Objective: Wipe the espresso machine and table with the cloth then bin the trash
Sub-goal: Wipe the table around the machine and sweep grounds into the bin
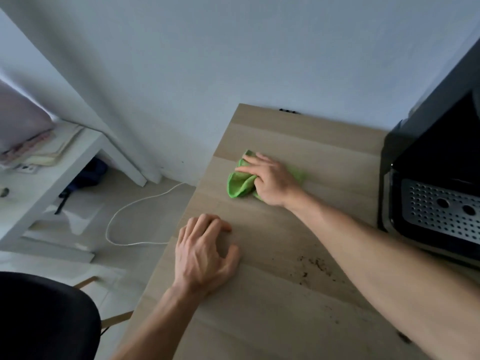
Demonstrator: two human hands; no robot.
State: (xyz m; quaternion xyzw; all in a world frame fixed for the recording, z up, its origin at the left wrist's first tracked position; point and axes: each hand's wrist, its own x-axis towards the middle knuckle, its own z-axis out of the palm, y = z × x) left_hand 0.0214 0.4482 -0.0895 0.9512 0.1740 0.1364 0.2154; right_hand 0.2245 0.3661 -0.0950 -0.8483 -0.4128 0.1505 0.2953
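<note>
The green cloth [240,184] lies bunched on the table [298,141], toward its far left corner. The right hand [270,180] presses it down, fingers and thumb curled round the folds. The left hand [202,255] rests by the left edge, its fingers loosely bent, tips on the wood, holding nothing. Dark crumbs [314,266] are scattered nearer the front edge. The espresso machine [428,157] stands at the right edge.

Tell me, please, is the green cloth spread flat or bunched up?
Bunched up: the green cloth lies gathered in folds under the right hand.
</note>
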